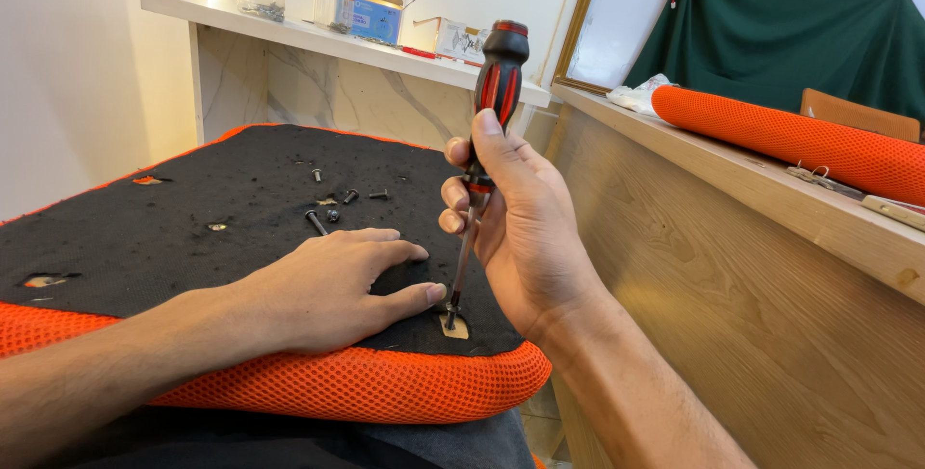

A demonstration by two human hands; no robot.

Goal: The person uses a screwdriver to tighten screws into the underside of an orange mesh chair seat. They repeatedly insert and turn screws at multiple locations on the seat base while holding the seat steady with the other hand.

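Observation:
My right hand (515,219) grips a black and red screwdriver (496,74) held nearly upright. Its tip sits in a screw at a small hole (453,323) in the near right corner of an upturned seat cushion (193,238), black underneath with orange mesh edging. My left hand (332,286) lies flat on the black fabric, fingers spread, thumb tip right beside the screwdriver's tip. Several loose bolts and screws (328,204) lie on the fabric farther back.
A wooden desk side (732,296) stands close on the right, with an orange mesh bolster (800,142) on top. A white shelf (318,40) behind holds jars and small boxes. Other torn holes (43,280) show in the fabric at left.

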